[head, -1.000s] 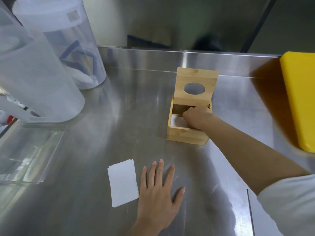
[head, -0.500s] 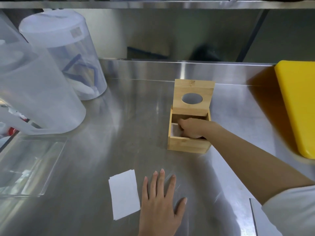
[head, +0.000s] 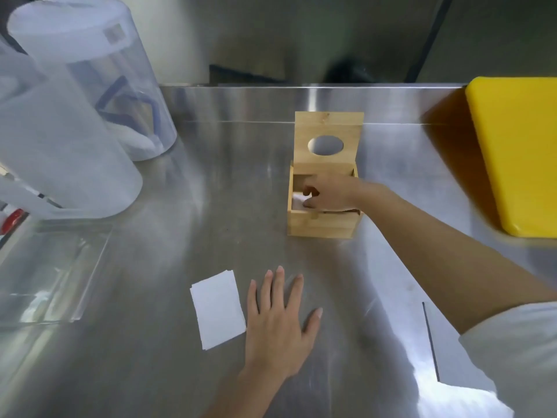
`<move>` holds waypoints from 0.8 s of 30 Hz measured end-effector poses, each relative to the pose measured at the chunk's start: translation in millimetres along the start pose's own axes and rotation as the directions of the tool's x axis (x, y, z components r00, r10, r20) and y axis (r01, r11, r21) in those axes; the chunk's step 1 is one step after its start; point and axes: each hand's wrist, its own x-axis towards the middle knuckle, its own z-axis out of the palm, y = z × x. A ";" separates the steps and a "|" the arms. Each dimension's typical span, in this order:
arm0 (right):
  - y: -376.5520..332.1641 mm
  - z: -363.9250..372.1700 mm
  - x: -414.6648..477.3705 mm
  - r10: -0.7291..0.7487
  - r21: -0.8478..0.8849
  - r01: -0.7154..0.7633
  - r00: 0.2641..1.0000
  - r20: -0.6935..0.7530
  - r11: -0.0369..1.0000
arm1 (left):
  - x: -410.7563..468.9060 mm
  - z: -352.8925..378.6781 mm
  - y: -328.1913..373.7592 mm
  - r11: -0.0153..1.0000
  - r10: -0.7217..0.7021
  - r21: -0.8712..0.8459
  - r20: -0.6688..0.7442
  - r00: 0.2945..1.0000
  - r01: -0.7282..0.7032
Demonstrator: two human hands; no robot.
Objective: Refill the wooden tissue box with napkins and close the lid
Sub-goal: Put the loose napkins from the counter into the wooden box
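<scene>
A small wooden tissue box (head: 322, 226) stands mid-table with its lid (head: 328, 128) hinged upright at the back, an oval hole in it. My right hand (head: 328, 193) reaches into the box from the right, thumb and fingers curled just above white napkins (head: 297, 199) inside. Whether the fingers pinch a napkin is unclear. A thin stack of white napkins (head: 217, 309) lies flat near the front. My left hand (head: 278, 321) rests palm down beside that stack, fingers spread, touching the steel.
Two large translucent plastic containers (head: 63, 146) stand at the left. A clear acrylic tray (head: 48, 273) lies in front of them. A yellow board (head: 518, 152) lies at the right. The steel table (head: 211, 206) has a low raised back edge.
My right hand has lifted a little inside the box, its fingers loosening from a fist over the napkins. My left hand and the loose stack stay put. The camera view shifted slightly.
</scene>
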 end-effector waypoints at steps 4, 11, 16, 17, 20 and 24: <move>-2.6 -4.6 -39.6 -0.008 0.157 0.041 0.979 -0.204 0.987 | 0.3 1.3 -0.9 0.999 0.015 0.030 -0.040 0.999 -0.014; 27.7 19.4 -113.5 0.184 0.272 -0.067 0.882 -0.433 0.960 | -0.5 1.9 -0.8 0.998 0.021 0.055 -0.061 0.998 -0.017; 61.0 53.4 -167.3 0.429 0.364 -0.283 0.795 -0.429 0.887 | -2.0 4.2 -2.0 0.997 0.040 0.063 -0.082 0.996 -0.034; 66.9 61.5 -176.5 0.486 0.383 -0.337 0.770 -0.413 0.860 | -2.6 4.3 -2.7 0.997 0.042 0.067 -0.085 0.995 -0.037; 81.3 85.5 -200.1 0.650 0.445 -0.493 0.681 -0.337 0.748 | -2.7 4.5 -2.5 0.997 0.043 0.061 -0.068 0.997 -0.039; 88.6 112.3 -223.6 0.825 0.505 -0.669 0.537 -0.179 0.545 | -2.8 4.5 -2.3 0.998 0.040 0.052 -0.053 0.998 -0.038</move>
